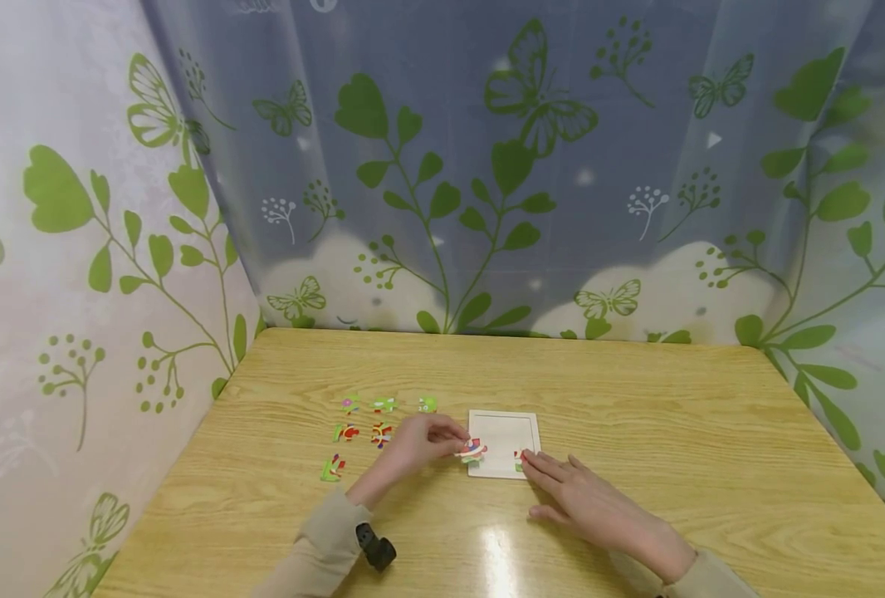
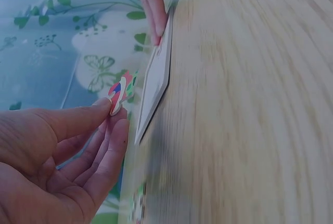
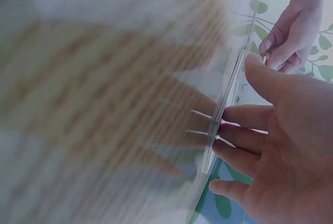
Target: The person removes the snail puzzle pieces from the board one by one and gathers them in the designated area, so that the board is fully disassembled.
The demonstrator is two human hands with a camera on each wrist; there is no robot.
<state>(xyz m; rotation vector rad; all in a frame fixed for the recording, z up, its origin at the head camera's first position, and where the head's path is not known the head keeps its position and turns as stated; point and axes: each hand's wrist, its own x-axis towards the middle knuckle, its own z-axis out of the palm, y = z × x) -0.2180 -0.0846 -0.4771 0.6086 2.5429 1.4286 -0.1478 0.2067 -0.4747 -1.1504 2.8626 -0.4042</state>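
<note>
My left hand (image 1: 417, 448) pinches a red, white and green jigsaw piece (image 2: 119, 93) between thumb and fingertips. It holds the piece just above the left side of a pale square puzzle tray (image 1: 501, 422). In the left wrist view the piece is tilted and apart from the tray. Another jigsaw piece (image 1: 519, 460) with red and green lies in the tray's lower right corner. The fingertips of my right hand (image 1: 588, 502) touch that piece and partly cover it. In the right wrist view its fingers (image 3: 244, 135) are mostly straight at the tray's edge.
Several loose jigsaw pieces lie left of the tray, among them a green one (image 1: 427, 404), a red one (image 1: 349, 433) and a green-red one (image 1: 333, 468). The wooden table (image 1: 637, 399) meets a leaf-patterned curtain (image 1: 442, 249) at its far edge.
</note>
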